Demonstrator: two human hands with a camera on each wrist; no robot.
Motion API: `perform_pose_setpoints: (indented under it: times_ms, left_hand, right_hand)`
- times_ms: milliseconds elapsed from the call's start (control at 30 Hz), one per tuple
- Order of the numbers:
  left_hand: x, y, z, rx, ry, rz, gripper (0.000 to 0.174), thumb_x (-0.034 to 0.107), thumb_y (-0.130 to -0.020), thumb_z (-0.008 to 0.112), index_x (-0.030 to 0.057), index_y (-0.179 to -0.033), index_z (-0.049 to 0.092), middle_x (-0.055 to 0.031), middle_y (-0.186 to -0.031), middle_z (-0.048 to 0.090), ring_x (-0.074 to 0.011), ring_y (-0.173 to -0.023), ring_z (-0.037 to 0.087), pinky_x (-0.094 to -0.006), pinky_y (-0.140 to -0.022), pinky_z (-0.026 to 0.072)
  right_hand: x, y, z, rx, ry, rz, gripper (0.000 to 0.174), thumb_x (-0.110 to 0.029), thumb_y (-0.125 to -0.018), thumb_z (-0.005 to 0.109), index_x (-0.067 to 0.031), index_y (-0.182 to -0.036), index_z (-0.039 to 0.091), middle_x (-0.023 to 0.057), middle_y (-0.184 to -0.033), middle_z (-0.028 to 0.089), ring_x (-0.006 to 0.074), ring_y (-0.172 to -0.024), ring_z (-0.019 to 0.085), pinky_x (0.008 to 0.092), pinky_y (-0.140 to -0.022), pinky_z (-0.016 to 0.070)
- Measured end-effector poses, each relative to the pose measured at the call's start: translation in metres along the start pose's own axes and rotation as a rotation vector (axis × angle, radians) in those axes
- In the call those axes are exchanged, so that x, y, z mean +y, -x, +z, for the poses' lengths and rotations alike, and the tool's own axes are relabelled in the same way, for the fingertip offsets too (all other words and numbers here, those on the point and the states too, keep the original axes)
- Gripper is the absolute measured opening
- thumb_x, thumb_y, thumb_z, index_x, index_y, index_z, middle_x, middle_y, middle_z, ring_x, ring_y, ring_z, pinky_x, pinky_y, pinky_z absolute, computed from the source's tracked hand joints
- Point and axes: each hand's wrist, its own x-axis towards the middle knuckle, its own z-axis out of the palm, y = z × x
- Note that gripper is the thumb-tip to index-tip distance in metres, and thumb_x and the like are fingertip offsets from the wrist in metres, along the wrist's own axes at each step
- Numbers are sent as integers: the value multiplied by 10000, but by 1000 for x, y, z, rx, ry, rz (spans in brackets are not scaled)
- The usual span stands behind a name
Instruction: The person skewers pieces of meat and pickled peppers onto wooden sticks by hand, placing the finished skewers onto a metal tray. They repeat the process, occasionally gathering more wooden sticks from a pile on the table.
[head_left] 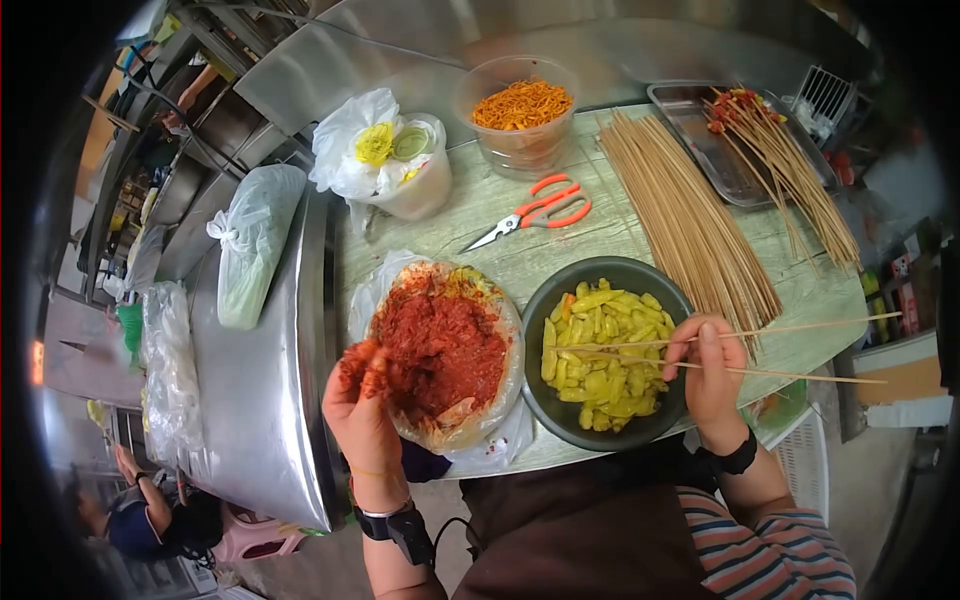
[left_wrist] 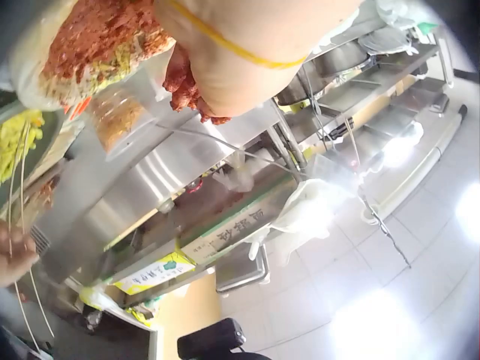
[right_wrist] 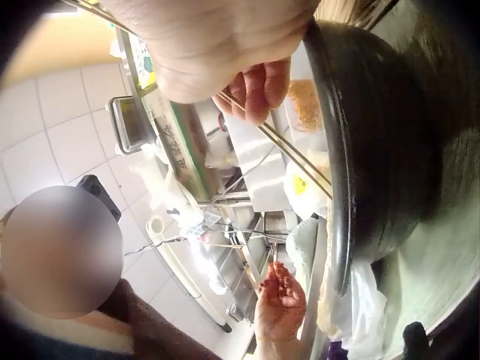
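My right hand [head_left: 708,368] holds two thin bamboo skewers [head_left: 800,375] between its fingers and thumb. Their left ends reach over yellow-green pickled peppers [head_left: 605,350] in a dark round bowl [head_left: 535,390]. At the left edge of a bag-lined bowl of red chopped paste [head_left: 450,335], my left hand [head_left: 362,420] is raised with loosely bent fingers. Red paste coats those fingers [right_wrist: 277,277], and clumps cling to them in the left wrist view. In the right wrist view, the skewers run from my right fingers [right_wrist: 259,90] past the bowl's rim.
Orange-handled scissors [head_left: 535,212] lie behind the bowls. A pile of bamboo skewers [head_left: 690,220] covers the table's right side, beside a metal tray [head_left: 670,95] with filled skewers. Behind are a tub of orange shreds [head_left: 525,110] and a bag-lined white container [head_left: 425,185]. Another person [head_left: 140,515] is at lower left.
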Motion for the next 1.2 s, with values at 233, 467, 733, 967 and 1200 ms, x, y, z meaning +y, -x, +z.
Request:
perform_pose_setpoints:
  times_ms: [233,467,733,967,1200]
  left_hand:
    - [-14,8,3,-290,-946,149,156,15,-696,723,17,-847,683,-86,-758,627,-163,-685,582,-266,-629,460]
    - [-26,2,42,-548,-1275,359,201,59,-643,713,39,-835,659,-134,-765,595,-309,-709,591,-380,-633,486]
    - [-25,-1,59,-572,-1448,383,228,125,-620,709,69,-832,649,-112,-762,583,-309,-725,591,-391,-630,489]
    - [-34,-23,21,-316,-943,336,157,44,-718,675,10,-867,639,-64,-820,614,-230,-710,593,-319,-646,484]
    - [-24,-20,11,-148,-220,-187,109,-1,-860,571,-8,-964,599,-16,-837,625,-73,-704,564,-206,-631,461]
  right_hand:
    - [-1,-1,-1,-9,13,-41,276,-226,-976,387,-1,-876,512,81,-728,520,118,-561,505,223,-514,431]
    - [-3,-1,-2,-4,-5,-17,287,-230,-974,397,7,-870,520,74,-729,541,117,-568,529,220,-548,440]
    - [-2,-2,-3,-18,5,-2,288,-224,-976,395,10,-872,526,76,-730,548,118,-574,539,221,-555,447]
    - [-3,-2,-3,-30,7,2,288,-219,-978,388,10,-870,526,74,-725,549,117,-576,540,220,-553,444]
    - [-3,-1,0,-16,19,-10,277,-216,-978,390,1,-871,524,71,-707,552,113,-566,534,216,-547,435]
